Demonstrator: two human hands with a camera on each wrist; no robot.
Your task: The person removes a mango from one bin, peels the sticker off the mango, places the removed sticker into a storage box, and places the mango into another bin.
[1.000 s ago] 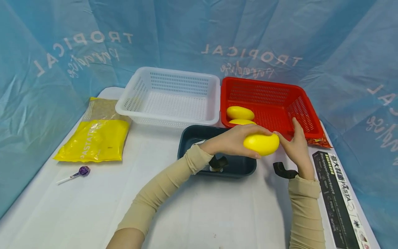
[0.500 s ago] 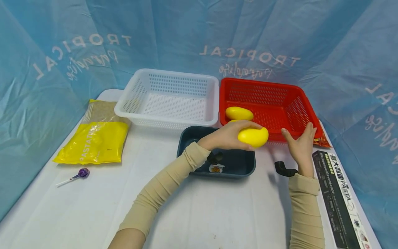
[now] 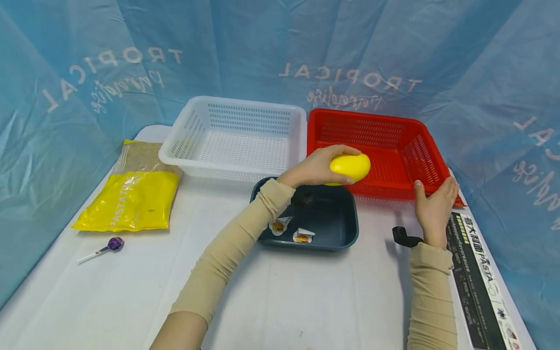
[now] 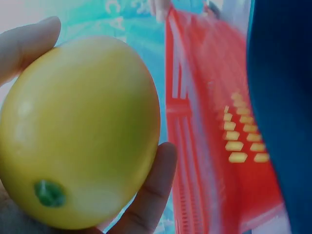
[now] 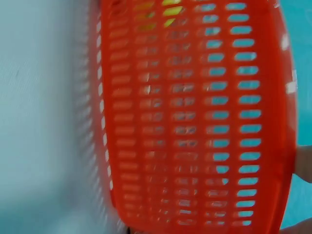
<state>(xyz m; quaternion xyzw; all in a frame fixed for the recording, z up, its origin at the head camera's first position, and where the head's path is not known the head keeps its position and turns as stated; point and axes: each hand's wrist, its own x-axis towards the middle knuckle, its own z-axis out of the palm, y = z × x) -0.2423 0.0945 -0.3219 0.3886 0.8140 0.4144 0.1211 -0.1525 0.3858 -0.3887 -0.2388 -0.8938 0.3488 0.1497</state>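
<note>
Hands and containers, described relative to the red basket (image 3: 395, 146). Left hand (image 3: 317, 167) grips a yellow mango (image 3: 350, 166), fingers curled round it from above and thumb beneath; the fruit is held in the air over the near left part of the red basket, just above its front rim. In the left wrist view the mango (image 4: 80, 131) fills the frame, a green stem spot at its lower end, with a fingertip above and another below it, and the red basket (image 4: 209, 146) blurred beside it. A sliver of a second yellow fruit (image 3: 333, 184) shows under the held mango, inside the basket. Right hand (image 3: 434, 206) rests at the near right corner of the red basket, thumb on the front rim and fingers raised against the outer corner; whether it truly clasps the rim cannot be told. The right wrist view shows only the basket's slotted wall (image 5: 195, 122), motion-blurred, with fingertips at the frame's right edge. A white basket (image 3: 238, 138) stands touching the red basket's left side. A dark blue tray (image 3: 345, 223), directly in front of the red basket's left half, holds two small wrapped pieces (image 3: 288, 229). Well to the left of the red basket lie a yellow bag (image 3: 127, 194) and a purple lollipop (image 3: 114, 243). A black pasta box (image 3: 479, 282) lies in front of the red basket's right corner.
</note>
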